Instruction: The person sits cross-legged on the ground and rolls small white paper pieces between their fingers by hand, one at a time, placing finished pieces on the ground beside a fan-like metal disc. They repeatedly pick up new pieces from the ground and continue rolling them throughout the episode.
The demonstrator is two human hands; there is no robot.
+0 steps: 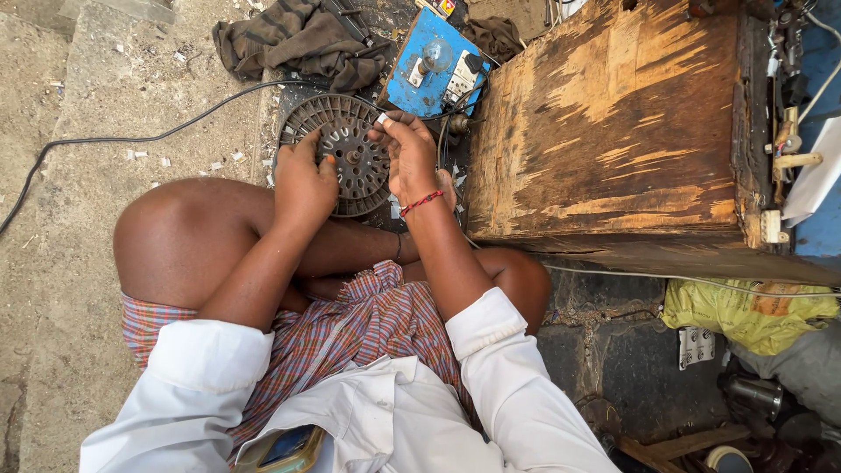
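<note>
**On the ground, both hands on a round metal core**

Beside the seated person stands a worn wooden box (613, 123), the biggest thing in view, with a pale yellow bag (753, 311) lying past its near corner. A dark cloth (298, 39) is heaped at the top, next to a blue board (434, 61) fitted with a bulb and switches. A black cable (131, 136) runs across the sandy ground to the left.

The core (346, 144), a slotted grey disc, lies flat just in front of the person's knees, between cloth and box. The left hand (304, 184) grips its near-left rim, fingers curled over the edge. The right hand (410, 158) rests on its right side, fingertips pinching something small and pale at the rim. A red thread (422, 202) circles that wrist.
</note>
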